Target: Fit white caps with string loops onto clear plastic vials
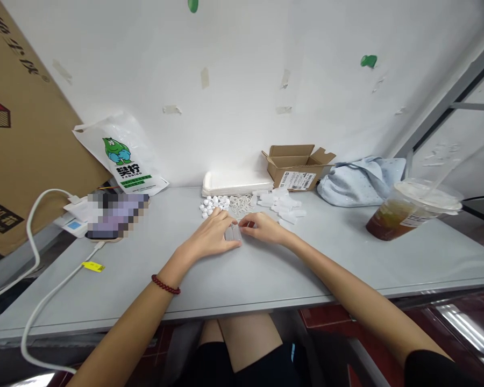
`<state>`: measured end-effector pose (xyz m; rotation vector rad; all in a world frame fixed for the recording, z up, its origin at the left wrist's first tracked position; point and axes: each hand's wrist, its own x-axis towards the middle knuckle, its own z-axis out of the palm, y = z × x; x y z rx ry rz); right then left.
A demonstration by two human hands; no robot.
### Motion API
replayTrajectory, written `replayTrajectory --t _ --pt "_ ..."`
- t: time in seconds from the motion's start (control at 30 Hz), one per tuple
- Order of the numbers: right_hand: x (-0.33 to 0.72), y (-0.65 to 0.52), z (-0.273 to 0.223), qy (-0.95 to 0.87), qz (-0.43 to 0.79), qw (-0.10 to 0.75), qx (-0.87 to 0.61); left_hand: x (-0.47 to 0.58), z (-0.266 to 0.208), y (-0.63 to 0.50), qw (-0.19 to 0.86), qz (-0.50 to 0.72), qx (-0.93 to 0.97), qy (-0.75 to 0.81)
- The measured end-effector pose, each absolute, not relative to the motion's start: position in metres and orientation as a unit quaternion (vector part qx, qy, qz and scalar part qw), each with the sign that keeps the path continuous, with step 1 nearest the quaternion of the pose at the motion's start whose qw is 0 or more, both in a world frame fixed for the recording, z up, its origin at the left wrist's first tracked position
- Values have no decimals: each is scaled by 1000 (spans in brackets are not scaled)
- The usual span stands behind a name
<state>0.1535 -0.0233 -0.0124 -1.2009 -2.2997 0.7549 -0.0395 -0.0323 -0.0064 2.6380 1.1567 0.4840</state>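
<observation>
My left hand (210,234) curves round a small clear plastic piece (233,233) on the table, its thumb and fingers on either side of it. From the right, my right hand (264,228) meets that piece with thumb and fingertips pinched together; whatever is between them is too small to make out. Just beyond my hands lie a heap of small white caps (213,203), a cluster of whitish loops (242,203) and a pile of translucent plastic pieces (284,204).
A stack of white trays (237,183) and an open cardboard box (292,171) stand against the wall. Blue cloth (358,183) and a drink cup (407,212) are at the right. A phone (119,217) with white cables and a plastic bag (123,153) occupy the left.
</observation>
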Motion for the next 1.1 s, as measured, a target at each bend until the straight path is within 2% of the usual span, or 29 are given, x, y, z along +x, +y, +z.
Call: replayTrajectory --t 0.37,0.63,0.87,1.1 --pt "162 -20 -3 -838 269 205 -429 -40 -6 -33 107 165 897 396" --pt "192 -9 20 -806 213 212 -510 -38 -9 -31 91 152 896 406" --pt "220 -9 35 -770 186 81 -606 -35 -10 -31 96 149 894 411" --pt "232 -6 40 -746 226 -24 -626 -37 -10 -30 99 140 890 422"
